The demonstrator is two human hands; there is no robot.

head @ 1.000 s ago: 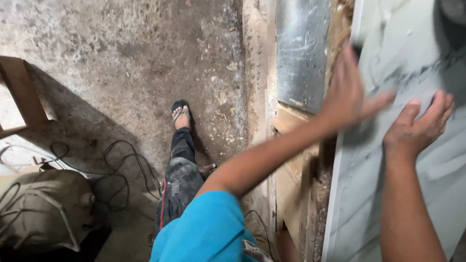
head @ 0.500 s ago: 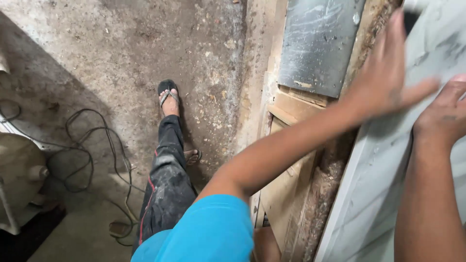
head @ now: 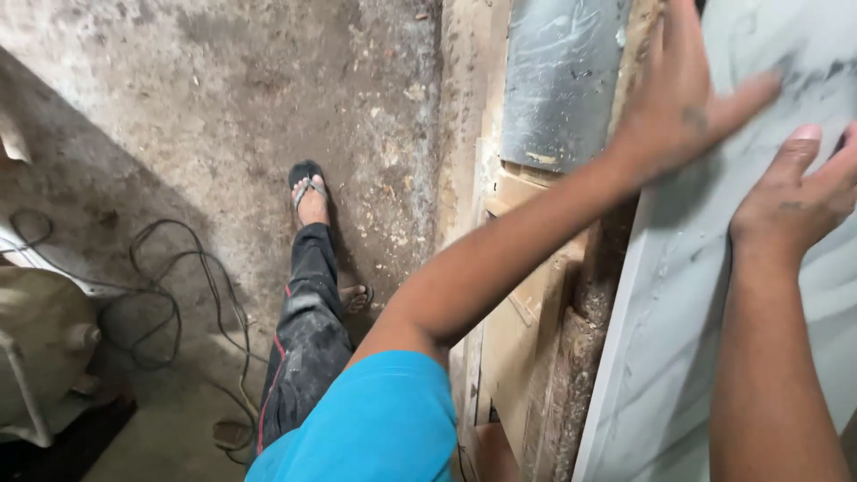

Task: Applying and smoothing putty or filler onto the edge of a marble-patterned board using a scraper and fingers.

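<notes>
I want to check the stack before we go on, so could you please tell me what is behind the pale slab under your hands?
Behind the pale slab, a crumbly brown edge, wooden boards and a grey sheet show. Whatever lies directly behind its face is covered. Both the left hand and right hand rest flat on it.

One head view only, looking steeply down from above the person's shoulders. It sits close over the slab (head: 714,295), which fills the frame right of centre. Both hands, left (head: 687,107) and right (head: 794,201), lie near the lens on the slab. Floor (head: 223,107) left of the slab looks farther off.
</notes>
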